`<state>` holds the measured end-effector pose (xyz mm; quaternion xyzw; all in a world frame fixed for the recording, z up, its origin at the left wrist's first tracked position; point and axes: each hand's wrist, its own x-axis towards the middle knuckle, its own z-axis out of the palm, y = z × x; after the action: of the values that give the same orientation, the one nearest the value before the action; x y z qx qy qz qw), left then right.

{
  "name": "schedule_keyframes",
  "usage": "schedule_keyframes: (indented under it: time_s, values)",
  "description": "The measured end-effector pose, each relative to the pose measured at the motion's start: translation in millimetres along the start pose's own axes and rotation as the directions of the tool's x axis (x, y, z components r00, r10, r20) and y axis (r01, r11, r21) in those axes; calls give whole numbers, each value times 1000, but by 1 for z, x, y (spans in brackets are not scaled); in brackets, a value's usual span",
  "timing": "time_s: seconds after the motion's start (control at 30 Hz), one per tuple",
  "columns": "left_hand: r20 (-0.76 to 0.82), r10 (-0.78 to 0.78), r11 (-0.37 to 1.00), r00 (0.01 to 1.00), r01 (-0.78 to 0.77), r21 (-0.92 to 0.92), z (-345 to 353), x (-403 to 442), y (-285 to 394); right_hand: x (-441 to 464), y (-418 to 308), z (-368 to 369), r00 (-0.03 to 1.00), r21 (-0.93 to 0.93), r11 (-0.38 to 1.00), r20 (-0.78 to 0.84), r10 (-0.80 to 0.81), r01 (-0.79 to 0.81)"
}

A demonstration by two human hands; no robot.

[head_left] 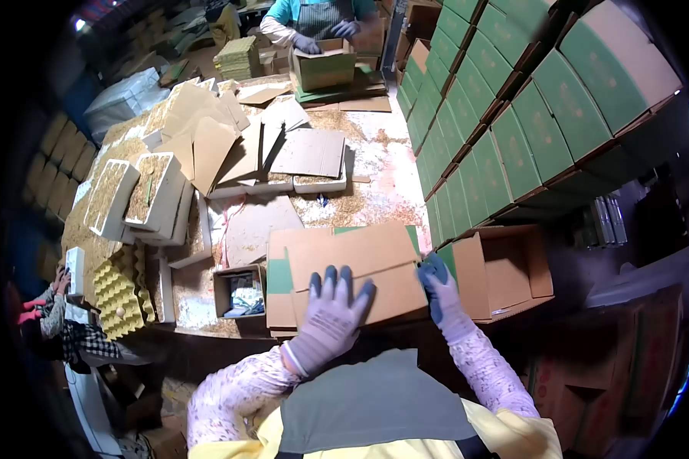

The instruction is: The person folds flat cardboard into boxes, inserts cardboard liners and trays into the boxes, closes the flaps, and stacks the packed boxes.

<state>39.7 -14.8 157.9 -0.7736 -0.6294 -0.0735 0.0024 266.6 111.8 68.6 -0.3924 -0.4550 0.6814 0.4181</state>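
On the table, a small box lies left of the left hand, cardboard sheets beyond; an open carton sits right of the right hand.

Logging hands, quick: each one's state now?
Gloved left hand: open, fingers spread on flat brown cardboard.
Gloved right hand: at that cardboard's right edge; grip can't be told.
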Motion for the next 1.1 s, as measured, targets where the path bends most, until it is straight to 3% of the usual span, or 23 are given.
schedule_keyframes:
  time_s: [0.03, 0.1, 0.13, 0.17, 0.2, 0.27, 0.3, 0.33, 0.4, 0.43, 0.47, 0.5, 0.53, 0.57, 0.6, 0.63, 0.7, 0.77, 0.8, 0.87, 0.9, 0.93, 1.1]
  values:
    - [-4, -76, 994, 997, 76, -74, -7, 1, -8, -3, -3, 5, 1000, -4, 1000, -3, -22, 22]
    - [-332, -385, 883, 861, 239, -405, -5, -6, -24, -13, -20, 23, 998, -11, 998, -8, -65, 65]
    - [-137, -618, 400, 774, 160, -902, 17, -14, -20, -23, -38, 55, 972, -271, 937, 148, -185, 219]
    - [170, -669, -266, 723, -19, -964, 53, -30, -14, -33, -56, 80, 912, -475, 790, 323, -253, 387]
    - [389, -573, -482, 722, 87, -872, 102, -55, -15, -30, -96, 102, 880, -728, 503, 441, -175, 465]
    - [480, -162, 42, 862, 492, -870, 81, -62, -8, -4, -69, 101, 724, -727, -25, 680, 110, 686]
    - [581, 32, 353, 814, 534, -768, 65, -65, -3, 6, -48, 100, 667, -638, -204, 678, 309, 743]
    - [244, -88, 525, 966, 253, -812, 40, -65, -5, 8, -24, 85, 662, -669, -87, 693, 286, 738]
    - [-325, -135, 778, 936, -103, -620, -5, -44, -44, 1, -33, 82, 661, -688, 48, 713, 233, 724]
    - [-382, -376, 889, 844, 213, -405, -30, -33, -53, 2, -40, 84, 641, -672, 125, 737, 217, 730]
    - [-332, -446, 894, 831, 394, -214, -5, -28, -71, -1, -45, 83, 656, -646, 180, 755, 10, 742]
    - [-88, -448, 834, 890, 380, -399, 59, -35, -91, 2, -47, 82, 653, -609, 239, 731, -201, 756]
    - [-110, -461, 641, 881, 244, -727, 60, -27, -102, 10, -42, 83, 768, -770, 147, 559, -312, 621]
    - [-14, -421, 749, 907, 340, -568, 67, -27, -112, 18, -36, 81, 823, -897, 84, 357, -443, 434]
    - [-104, -490, 664, 866, 293, -688, 94, -25, -135, 35, -6, 57, 901, -908, 271, 204, -382, 321]
    - [-105, -649, 473, 753, 291, -832, 103, -26, -169, 56, 23, 34, 958, -881, 438, 53, -283, 178]
    - [58, -917, -28, 395, 83, -996, 101, -34, -265, 74, 16, 26, 972, -865, 452, 153, -176, 218]
    - [-230, -973, 230, -6, -62, -971, 56, -74, -367, 74, 13, 39, 987, -829, 537, 107, -122, 157]
    - [-37, -943, 112, -331, -210, -971, 76, -96, -433, 75, 9, 44, 990, -809, 571, 97, -103, 139]
    - [-52, -839, 267, -541, -329, -906, 77, -143, -535, 76, 3, 53, 994, -794, 598, 76, -78, 108]
    - [58, -704, 84, -708, -165, -983, 58, -161, -565, 73, 0, 55, 996, -799, 595, 57, -73, 89]
    - [122, -744, 152, -657, -344, -926, 36, -169, -577, 71, 0, 56, 997, -802, 594, 33, -68, 67]
    - [377, -925, -255, -32, -684, -683, 59, -254, -669, 72, 5, 49, 997, -772, 635, -9, -71, 38]
